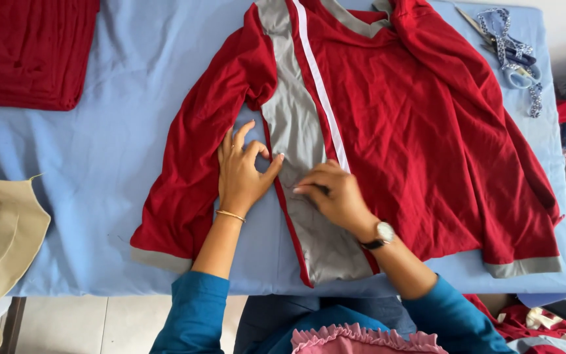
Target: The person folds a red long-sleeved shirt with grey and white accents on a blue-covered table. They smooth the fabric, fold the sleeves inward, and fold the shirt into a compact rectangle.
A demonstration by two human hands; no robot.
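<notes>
A red long-sleeved shirt (401, 131) with a grey side panel and a white stripe lies spread flat on a blue-covered table (119, 131). My left hand (242, 172) rests flat on the seam between the left sleeve and the grey panel, fingers apart, thumb on the grey fabric. My right hand (334, 195) presses on the grey panel just right of it, with the fingers curled and pinching a small dark object against the cloth. A gold bangle is on my left wrist, a watch on my right.
A folded stack of red fabric (31, 49) lies at the table's far left. Scissors with a patterned ribbon (512, 52) sit at the far right corner. A beige cloth piece (1, 242) is at the left edge. More red and grey fabric (532, 324) lies below the table on the right.
</notes>
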